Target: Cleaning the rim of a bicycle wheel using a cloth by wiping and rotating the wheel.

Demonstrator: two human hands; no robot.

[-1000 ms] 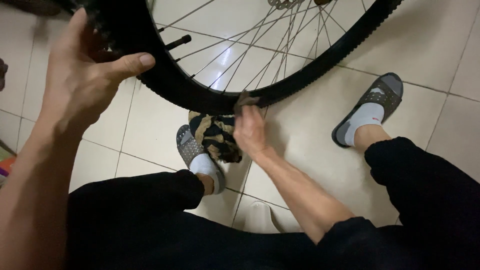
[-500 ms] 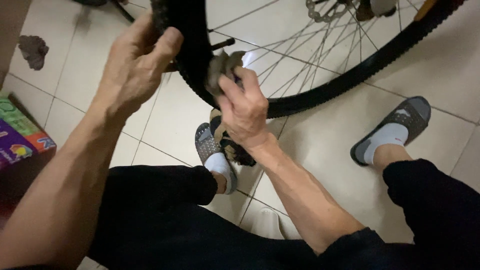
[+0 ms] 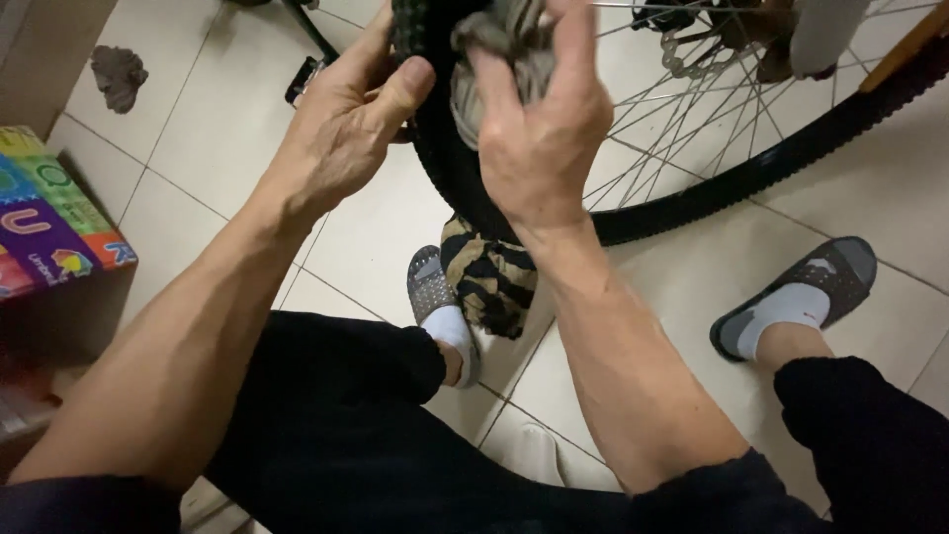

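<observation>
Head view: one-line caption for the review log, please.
Left hand grips the knobby bicycle tyre while right hand presses a grey rag against it.

Both forearms reach forward — left hand (image 3: 341, 133) gripping, right hand (image 3: 539, 124) apparently clenched, knuckles up.

Left hand (image 3: 341, 138) gripping black tyre (image 3: 450, 173), right hand (image 3: 539, 129) pressing grey rag (image 3: 494, 35) on it
</observation>
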